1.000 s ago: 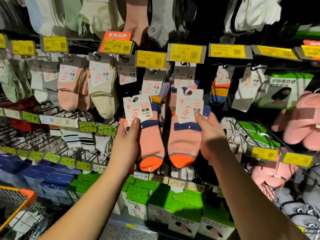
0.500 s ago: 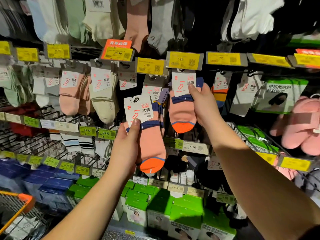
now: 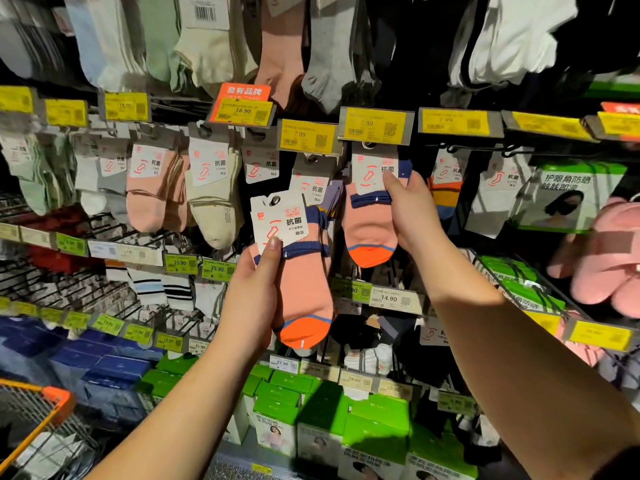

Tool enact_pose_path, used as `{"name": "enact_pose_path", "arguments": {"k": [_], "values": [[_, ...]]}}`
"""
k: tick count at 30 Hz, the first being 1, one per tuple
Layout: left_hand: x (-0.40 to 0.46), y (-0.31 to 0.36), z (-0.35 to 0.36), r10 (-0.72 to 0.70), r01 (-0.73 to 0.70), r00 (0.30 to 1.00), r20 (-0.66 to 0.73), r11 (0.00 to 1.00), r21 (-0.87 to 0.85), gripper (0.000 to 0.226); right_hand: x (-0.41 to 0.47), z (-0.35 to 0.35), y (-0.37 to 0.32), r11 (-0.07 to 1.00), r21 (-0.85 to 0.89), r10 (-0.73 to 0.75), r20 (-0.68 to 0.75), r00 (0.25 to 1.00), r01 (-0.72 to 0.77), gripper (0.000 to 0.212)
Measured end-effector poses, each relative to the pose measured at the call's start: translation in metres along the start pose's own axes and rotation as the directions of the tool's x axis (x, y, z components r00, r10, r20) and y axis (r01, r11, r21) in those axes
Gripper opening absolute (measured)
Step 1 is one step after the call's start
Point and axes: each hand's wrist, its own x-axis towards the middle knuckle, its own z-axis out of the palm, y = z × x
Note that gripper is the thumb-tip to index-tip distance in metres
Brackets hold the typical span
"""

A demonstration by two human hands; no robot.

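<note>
While the left hand [image 3: 252, 299] and the right hand [image 3: 415, 216] each grip a pair of pink socks, both pairs are held up before the rack [image 3: 62, 285].
Just below the view's middle, the left hand curls round the lower pair [image 3: 306, 292], thumb pressed on its white card. At 1 o'clock from it, the right hand pinches the upper pair [image 3: 369, 226], whose card sits just under a yellow price tag [image 3: 375, 126]. At 7 o'clock a shopping cart [image 3: 55, 401] with an orange rim holds something pale, too blurred to name. Green boxes [image 3: 377, 441] stand side by side at 6 o'clock, and blue boxes [image 3: 114, 368] are stacked at 8 o'clock.
</note>
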Motion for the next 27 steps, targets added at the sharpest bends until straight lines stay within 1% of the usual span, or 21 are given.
{"name": "enact_pose_path", "arguments": {"k": [2,3,4,5,7,8,9,11,14,17,18,19,20,21,22,23,24,25,26,27], "values": [[-0.001,0.0,0.002,-0.003,0.003,1.0,-0.006,1.0,0.0,0.022,0.003,0.001,0.0,0.995,-0.097,-0.028,-0.035,0.999,0.025,0.024],[-0.001,0.0,0.003,-0.003,0.003,1.0,-0.009,1.0,0.002,0.02,0.006,0.001,0.0,0.984,-0.172,-0.046,-0.049,0.998,0.037,0.023],[-0.002,0.0,0.004,0.0,0.0,1.0,-0.006,1.0,0.006,0.022,0.009,0.0,-0.001,0.962,-0.27,-0.057,-0.056,0.997,0.04,0.028],[-0.003,0.002,0.006,0.002,-0.002,1.0,0.0,1.0,0.013,0.029,0.013,-0.001,-0.002,0.925,-0.377,-0.061,-0.056,0.997,0.036,0.038],[-0.005,0.003,0.008,-0.003,0.003,1.0,0.009,1.0,0.013,0.048,0.02,-0.002,-0.002,0.819,-0.574,-0.045,-0.045,0.998,0.011,0.054],[-0.004,0.001,0.008,-0.012,0.012,1.0,0.012,1.0,0.007,0.053,0.023,-0.002,-0.003,0.761,-0.649,-0.036,-0.04,0.999,0.001,0.058],[-0.003,0.0,0.009,-0.018,0.018,1.0,0.015,1.0,0.002,0.053,0.026,-0.002,-0.003,0.712,-0.702,-0.029,-0.037,0.999,-0.006,0.061],[-0.003,-0.002,0.009,-0.018,0.019,0.999,0.03,1.0,-0.007,0.047,0.03,-0.002,-0.003,0.651,-0.759,-0.012,-0.031,0.999,-0.015,0.065],[-0.003,-0.001,0.009,-0.019,0.02,0.999,0.031,1.0,-0.024,0.048,0.036,-0.003,-0.002,0.61,-0.792,0.015,-0.029,0.999,-0.033,0.069],[-0.002,-0.001,0.006,-0.007,0.008,1.0,0.027,1.0,-0.029,0.031,0.037,-0.006,0.003,0.607,-0.794,0.025,-0.015,1.0,-0.027,0.072],[-0.002,-0.002,0.004,-0.007,0.007,1.0,0.022,1.0,-0.03,0.028,0.036,-0.008,0.004,0.609,-0.793,0.016,-0.006,1.0,-0.014,0.073],[-0.002,-0.001,0.003,-0.005,0.005,1.0,0.021,1.0,-0.019,0.031,0.034,-0.01,0.006,0.614,-0.789,0.01,0.001,1.0,-0.005,0.073],[-0.003,-0.001,0.002,-0.004,0.004,1.0,0.022,1.0,-0.007,0.038,0.031,-0.012,0.006,0.622,-0.783,0.008,0.005,1.0,-0.001,0.073],[-0.004,-0.001,0.001,-0.014,0.014,1.0,0.024,1.0,0.007,0.046,0.027,-0.015,0.007,0.638,-0.77,0.013,0.001,1.0,-0.008,0.071],[-0.004,-0.002,-0.001,-0.017,0.016,1.0,0.021,1.0,0.014,0.049,0.021,-0.018,0.007,0.663,-0.748,0.021,-0.014,1.0,-0.025,0.069],[-0.005,-0.001,-0.002,-0.015,0.015,1.0,0.013,1.0,0.022,0.047,0.014,-0.021,0.008,0.701,-0.712,0.027,-0.036,0.999,-0.045,0.066],[-0.006,-0.001,-0.002,-0.014,0.013,1.0,0.012,1.0,0.025,0.047,0.004,-0.024,0.008,0.745,-0.664,0.024,-0.059,0.998,-0.058,0.063],[-0.006,-0.001,-0.003,-0.022,0.022,1.0,0.013,0.999,0.023,0.051,-0.009,-0.027,0.009,0.794,-0.605,0.012,-0.078,0.997,-0.057,0.059],[-0.007,-0.002,-0.004,-0.029,0.028,0.999,0.018,0.999,0.027,0.055,-0.023,-0.029,0.011,0.842,-0.538,-0.002,-0.08,0.997,-0.042,0.053],[-0.009,-0.003,-0.004,-0.025,0.024,0.999,0.022,0.999,0.035,0.054,-0.039,-0.031,0.013,0.883,-0.468,-0.009,-0.061,0.998,-0.021,0.047]]}}
